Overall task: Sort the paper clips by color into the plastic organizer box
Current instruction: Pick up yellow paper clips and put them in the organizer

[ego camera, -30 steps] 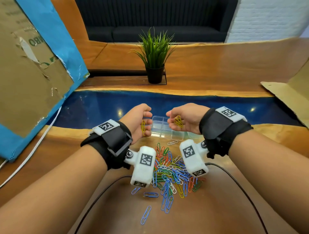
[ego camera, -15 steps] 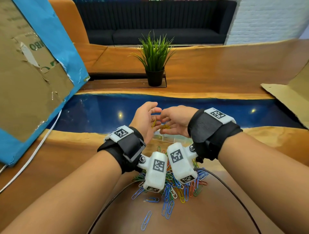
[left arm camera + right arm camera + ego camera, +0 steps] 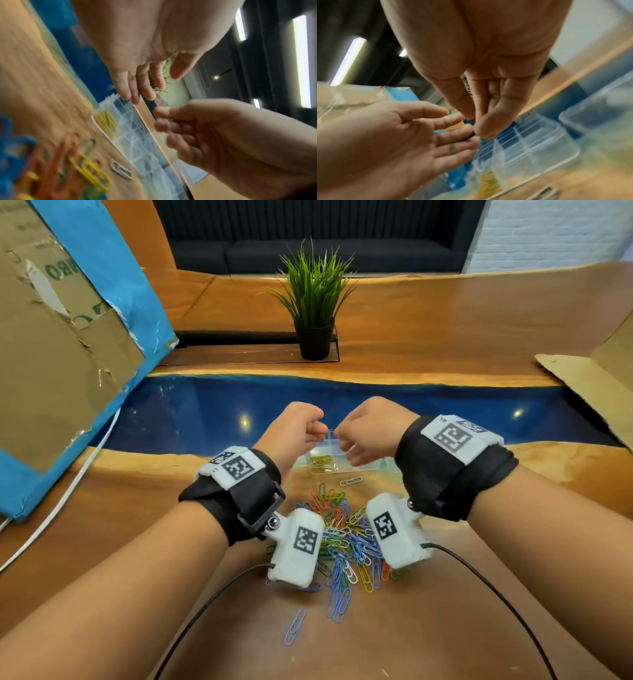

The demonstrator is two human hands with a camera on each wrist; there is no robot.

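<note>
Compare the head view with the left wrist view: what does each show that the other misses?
Head only: the whole mixed clip pile, wrist cameras, cardboard.

Left wrist only: both palms, with the left hand and right hand open and holding nothing, and ceiling lights.

Both: yellow clips in one compartment of the clear box, a white clip beside it, and the plant.

Organizer box (image 3: 337, 455): clear, glossy plastic with thin divider walls.
Paper clips (image 3: 346, 537): smooth coloured coating in blue, green, orange, yellow, white; one loose clip (image 3: 350, 481) looks silvery or white.
Table (image 3: 428, 344): wood, smooth, satin sheen, visible grain.
Blue inlay (image 3: 342, 398): glossy, resin-like, mirrors lamps.
Wrist straps (image 3: 253, 494): black matt cloth.
Camera housings (image 3: 296, 546): white matt plastic, slightly grainy.
Cardboard (image 3: 44, 364): brown, matt, torn rough surface, blue paper edge.
Plant pot (image 3: 314, 340): black, matt.
</note>
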